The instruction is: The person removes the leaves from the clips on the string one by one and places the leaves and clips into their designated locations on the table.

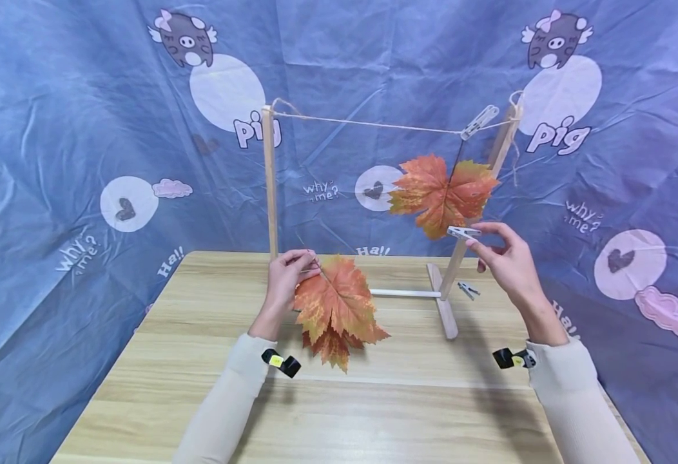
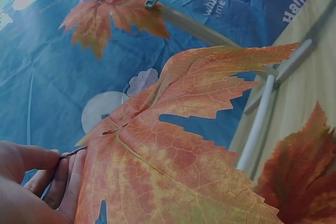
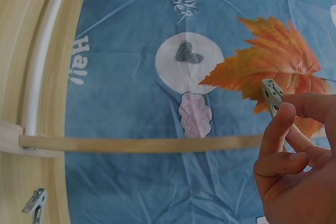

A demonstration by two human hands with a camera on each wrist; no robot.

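Observation:
The left hand [image 1: 289, 278] pinches the thin dark stem of an orange maple leaf [image 1: 339, 298]; in the left wrist view this leaf [image 2: 157, 156] spreads out from the fingertips. Another leaf [image 1: 334, 348] lies low behind it, partly covered. Between thumb and index finger, the right hand [image 1: 510, 261] pinches a pale clothespin [image 1: 463, 232], seen also in the right wrist view as a small grey-green clip [image 3: 272, 96]. Just above that hand, an orange leaf [image 1: 440, 193] hangs by its stem from a clothespin [image 1: 479, 122] on the string [image 1: 374, 123].
A wooden frame has a left post [image 1: 271, 180], a right post [image 1: 454, 267], a foot [image 1: 443, 303] and a white crossbar [image 1: 405, 293]. One more clothespin [image 1: 469, 290] lies on the table [image 1: 374, 412] right of the foot. Behind hangs a blue patterned cloth [image 1: 339, 58].

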